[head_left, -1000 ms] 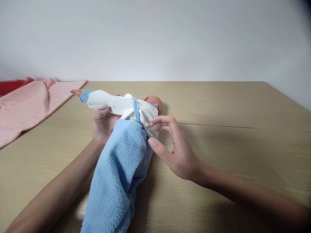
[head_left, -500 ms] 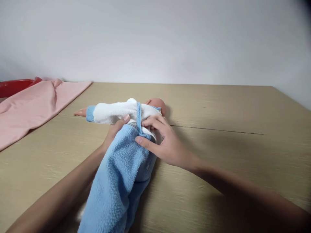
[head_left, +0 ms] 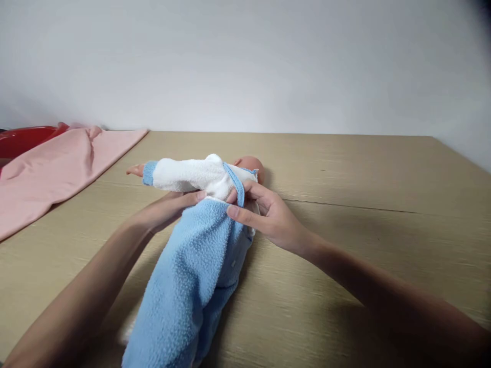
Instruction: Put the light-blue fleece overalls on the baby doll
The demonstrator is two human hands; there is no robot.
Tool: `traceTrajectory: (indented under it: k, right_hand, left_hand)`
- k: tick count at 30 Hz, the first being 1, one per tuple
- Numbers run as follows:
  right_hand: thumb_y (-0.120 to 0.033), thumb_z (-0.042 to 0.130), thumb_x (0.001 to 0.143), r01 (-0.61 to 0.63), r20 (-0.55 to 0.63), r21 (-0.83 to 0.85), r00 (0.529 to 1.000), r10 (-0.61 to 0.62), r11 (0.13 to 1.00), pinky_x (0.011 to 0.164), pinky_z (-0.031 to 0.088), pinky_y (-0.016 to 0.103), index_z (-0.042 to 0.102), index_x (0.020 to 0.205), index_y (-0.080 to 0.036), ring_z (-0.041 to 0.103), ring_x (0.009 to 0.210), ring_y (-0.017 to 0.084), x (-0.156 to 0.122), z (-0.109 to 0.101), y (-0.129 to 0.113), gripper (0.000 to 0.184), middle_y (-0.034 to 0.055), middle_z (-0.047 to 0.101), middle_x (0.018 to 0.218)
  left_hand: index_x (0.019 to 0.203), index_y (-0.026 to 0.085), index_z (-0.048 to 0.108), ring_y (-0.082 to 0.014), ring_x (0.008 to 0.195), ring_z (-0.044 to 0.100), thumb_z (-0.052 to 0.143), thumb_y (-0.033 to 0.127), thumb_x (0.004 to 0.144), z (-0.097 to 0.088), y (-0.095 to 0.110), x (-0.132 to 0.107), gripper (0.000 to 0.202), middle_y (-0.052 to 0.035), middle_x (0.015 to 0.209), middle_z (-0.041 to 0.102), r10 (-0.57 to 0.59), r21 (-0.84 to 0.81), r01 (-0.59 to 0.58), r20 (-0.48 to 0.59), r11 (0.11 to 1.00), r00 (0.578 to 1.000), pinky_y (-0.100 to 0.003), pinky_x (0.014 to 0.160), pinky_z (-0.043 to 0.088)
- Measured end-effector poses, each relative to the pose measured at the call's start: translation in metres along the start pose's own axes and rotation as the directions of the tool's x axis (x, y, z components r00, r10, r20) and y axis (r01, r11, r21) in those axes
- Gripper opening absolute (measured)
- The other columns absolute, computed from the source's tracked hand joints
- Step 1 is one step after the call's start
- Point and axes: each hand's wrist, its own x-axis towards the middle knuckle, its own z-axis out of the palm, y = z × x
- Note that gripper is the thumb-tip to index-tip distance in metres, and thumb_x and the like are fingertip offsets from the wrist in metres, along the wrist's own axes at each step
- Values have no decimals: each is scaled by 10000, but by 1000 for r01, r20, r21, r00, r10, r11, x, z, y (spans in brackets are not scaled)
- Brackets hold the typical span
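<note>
A baby doll (head_left: 251,163) lies on its side on the table, its head away from me and one arm stretched out to the left. It wears a white fleece top (head_left: 180,174) with blue cuffs and blue fleece overalls (head_left: 184,271) with a blue shoulder strap (head_left: 237,185). My left hand (head_left: 174,204) grips the doll at the waist; its thumb lies along the overalls' top edge and the fingers are hidden behind. My right hand (head_left: 268,214) pinches the overalls at the waist, thumb outside and fingers under the strap.
A pink cloth (head_left: 57,168) lies over the table's left side, next to a red plastic object (head_left: 26,140) that is partly out of view. The wooden table (head_left: 364,174) has a thin seam across it. A pale wall (head_left: 245,66) stands behind.
The strap has shifted to the right and now slants across the doll's side. The white top now lies smoother at the waist, and the doll's outstretched arm has moved slightly right.
</note>
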Motion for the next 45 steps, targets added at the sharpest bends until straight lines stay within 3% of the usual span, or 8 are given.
traceTrajectory:
  k: [4,7,10,13,18,26,36,45]
  right_hand:
    - [-418,843,1035,-21,3,-62,1000,21,998,1025,550,332,684,1030,-235,629,1028,181,1,0,-2,243,7,648,1044]
    - [-446,838,1030,-92,8,27,996,92,995,994,576,314,659,1157,-247,652,1002,175,3,-1,0,297,0,660,1048]
    - [-456,842,1031,-129,16,119,992,128,984,970,571,280,617,1356,-274,670,1003,158,5,-3,4,435,-11,686,1085]
    - [-446,852,1032,-93,38,70,995,90,993,976,553,287,672,1231,-245,652,1008,159,4,-5,4,335,-4,668,1073]
    - [-378,950,943,-75,188,-29,979,79,997,975,518,322,716,1101,-219,618,1062,196,3,-9,-7,324,16,644,1099]
    - [-349,966,919,-85,235,-115,966,110,990,883,473,309,750,1047,-205,556,980,176,4,-14,-16,289,-1,599,1028]
    - [-332,837,1054,-75,198,37,978,66,996,911,541,238,692,1121,-241,621,1027,144,4,-28,-25,184,-4,646,1092]
    - [-369,842,1050,-90,144,-27,985,93,996,960,565,267,662,1155,-241,677,1040,151,-2,-28,-36,245,4,701,1135]
  left_hand:
    - [1086,284,883,-308,1340,738,890,561,910,-22,28,-12,328,-43,1255,863,44,477,37,-158,878,986,-283,1003,606]
    - [1174,257,848,-278,1274,733,804,580,1007,-27,48,-23,367,-53,1272,831,140,691,-150,72,707,988,-281,1019,588]
    - [1115,237,810,-210,1056,741,749,513,1078,-26,58,-24,285,-46,1099,796,262,596,-467,400,654,878,-254,922,598]
    - [1261,242,780,-206,1174,746,786,414,1071,-26,56,-19,256,-68,1238,787,333,444,-604,548,661,767,-272,1021,607]
    - [1364,254,762,-169,1218,749,826,266,1026,-28,51,-18,345,-34,1270,804,248,537,-610,597,582,763,-200,1028,578]
    - [1082,212,770,-130,994,698,761,195,1060,-18,49,-15,30,3,1066,762,274,457,-678,673,576,686,-179,863,550]
    - [1372,302,714,-136,1213,663,602,389,1188,3,30,-21,232,-1,1294,712,273,425,-629,642,651,717,-194,1046,531]
    - [1262,317,732,-167,1248,650,682,447,1149,27,24,-29,179,8,1239,697,288,424,-596,593,682,752,-232,1123,473]
